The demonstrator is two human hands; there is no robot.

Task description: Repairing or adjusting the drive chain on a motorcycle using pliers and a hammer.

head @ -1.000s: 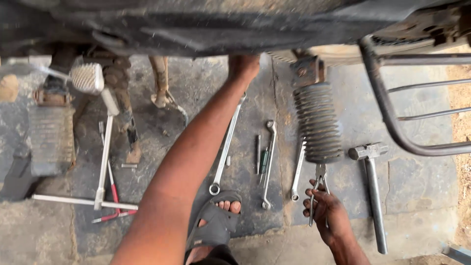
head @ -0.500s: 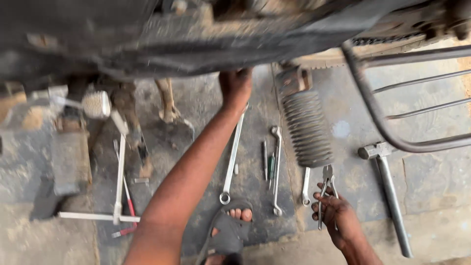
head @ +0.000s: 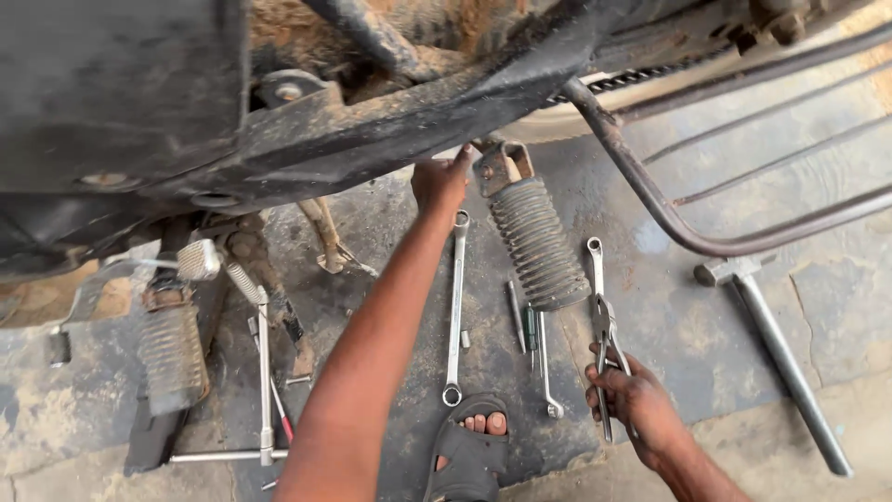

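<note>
— Where do your hands stand just now?

— Your left hand (head: 441, 181) is up at the top eye of the dusty grey coiled shock absorber (head: 537, 244), fingers pressed where its rusty bracket meets the dark muddy motorcycle frame (head: 390, 121); whether that grip is closed around anything you cannot tell, since the fingertips are hidden. Your right hand (head: 632, 400) is below and to the right of the shock absorber, its grip closed on the worn steel pliers (head: 604, 358) lying on the stained concrete floor (head: 688, 335).

— How will those handle?

— The shock absorber looks heavy and stiff, a steel spring that won't give to your fingers; take it by the coil body or the bracket. It looks grimy, perhaps slippery. The pliers are light and rigid; hold both handles low.

— What lies around it?

— Left of the shock absorber, a long silver ring spanner (head: 455, 307); below it, small dark screwdrivers (head: 528, 325); right of it, another silver spanner (head: 595, 260), and further right a steel hammer (head: 776, 353). Your sandalled foot (head: 474, 446) is below it.

— Any packages, labels or signs?

— None visible.
</note>
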